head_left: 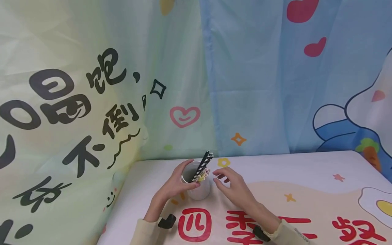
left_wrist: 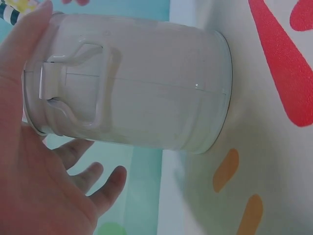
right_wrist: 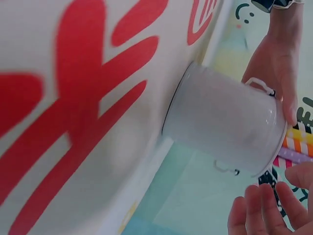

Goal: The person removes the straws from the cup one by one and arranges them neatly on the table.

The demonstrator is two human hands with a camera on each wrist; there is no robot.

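Observation:
A white metal pail (head_left: 199, 190) stands upright on the table, with a small side handle (left_wrist: 100, 83) showing in the left wrist view. Striped paper straws (head_left: 203, 173) lean out of its mouth toward the right; some are black and white, others yellow, orange, purple or pink. My left hand (head_left: 179, 180) holds the pail by its upper rim, thumb on the near side and fingers around the far left. Just right of the straws, my right hand (head_left: 234, 187) hovers with its fingers loosely bent and nothing in them. The straws' lower ends are hidden inside the pail.
A printed cloth with red characters (head_left: 194, 224) and a fried egg picture (head_left: 379, 204) covers the table. Behind it hangs a blue curtain (head_left: 251, 85), and a pale printed sheet (head_left: 61, 143) hangs at the left. Both wrists wear dark straps (head_left: 167, 221).

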